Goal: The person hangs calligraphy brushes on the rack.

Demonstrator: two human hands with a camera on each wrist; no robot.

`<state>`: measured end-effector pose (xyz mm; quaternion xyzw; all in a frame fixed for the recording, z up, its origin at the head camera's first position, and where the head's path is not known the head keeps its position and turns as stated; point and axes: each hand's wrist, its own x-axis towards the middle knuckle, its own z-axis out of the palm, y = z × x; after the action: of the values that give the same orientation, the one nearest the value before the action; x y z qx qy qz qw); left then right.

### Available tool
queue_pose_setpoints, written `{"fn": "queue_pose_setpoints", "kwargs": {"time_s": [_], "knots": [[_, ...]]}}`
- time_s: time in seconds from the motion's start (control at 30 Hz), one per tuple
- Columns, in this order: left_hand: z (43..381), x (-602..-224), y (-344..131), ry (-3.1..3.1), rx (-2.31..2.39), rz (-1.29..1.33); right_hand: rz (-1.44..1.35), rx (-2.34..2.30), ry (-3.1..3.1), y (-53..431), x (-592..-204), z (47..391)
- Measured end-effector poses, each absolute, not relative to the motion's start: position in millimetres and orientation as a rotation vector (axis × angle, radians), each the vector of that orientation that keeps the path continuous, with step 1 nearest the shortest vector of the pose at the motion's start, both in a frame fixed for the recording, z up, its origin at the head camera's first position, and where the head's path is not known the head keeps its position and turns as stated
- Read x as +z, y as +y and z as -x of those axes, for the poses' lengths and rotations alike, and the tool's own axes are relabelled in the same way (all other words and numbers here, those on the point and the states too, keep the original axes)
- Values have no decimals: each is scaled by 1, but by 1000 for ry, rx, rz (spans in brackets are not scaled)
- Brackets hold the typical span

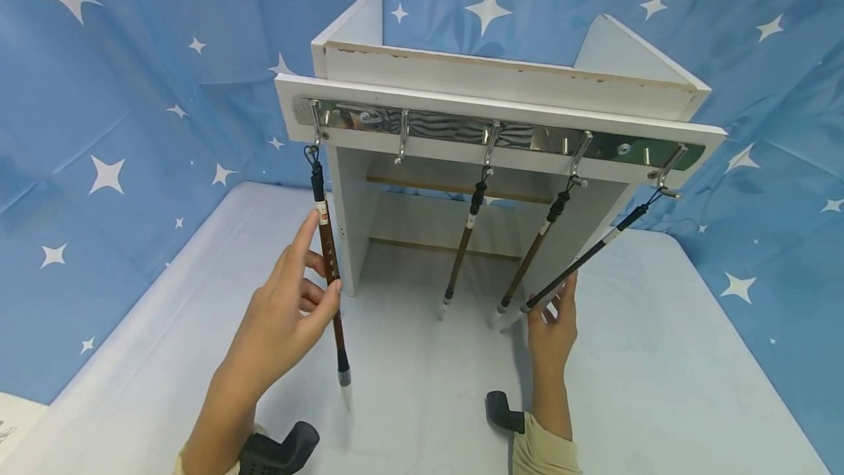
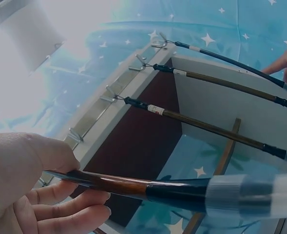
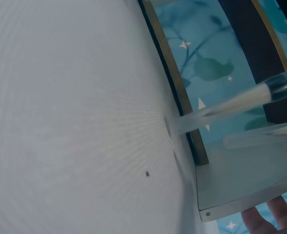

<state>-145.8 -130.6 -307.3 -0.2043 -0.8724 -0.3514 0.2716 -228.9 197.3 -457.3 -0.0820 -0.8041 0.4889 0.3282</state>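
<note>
Several calligraphy brushes hang by loops from a white rack [image 1: 501, 101] with metal hooks. My left hand [image 1: 290, 306] holds the brown shaft of the leftmost brush [image 1: 332, 262] between thumb and fingers, index finger raised along its label. In the left wrist view, this brush [image 2: 119, 184] slants out past my thumb, its clear-capped tip nearest the camera. My right hand [image 1: 552, 332] is at the capped lower end of the rightmost black brush [image 1: 574, 267], by the rack's side panel. In the right wrist view my thumb overlaps that brush's clear cap [image 3: 255, 137]; I cannot tell whether my fingers grip it.
Two more brown brushes, the middle one [image 1: 464, 251] and its right neighbour [image 1: 527, 266], hang between my hands. One hook [image 1: 402, 138] bears nothing. The rack stands on a white-covered table [image 1: 672, 358], before a blue star-patterned cloth [image 1: 158, 79].
</note>
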Motion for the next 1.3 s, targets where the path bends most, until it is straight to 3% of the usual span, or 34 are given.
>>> {"fn": "queue_pose_setpoints", "kwargs": {"time_s": [0.6, 1.3], "knots": [[156, -287, -107, -2306, -945, 726, 222, 1291, -2094, 198, -456, 227], [166, -298, -95, -2359, -892, 698, 235, 1298, -2138, 198, -454, 228]]}}
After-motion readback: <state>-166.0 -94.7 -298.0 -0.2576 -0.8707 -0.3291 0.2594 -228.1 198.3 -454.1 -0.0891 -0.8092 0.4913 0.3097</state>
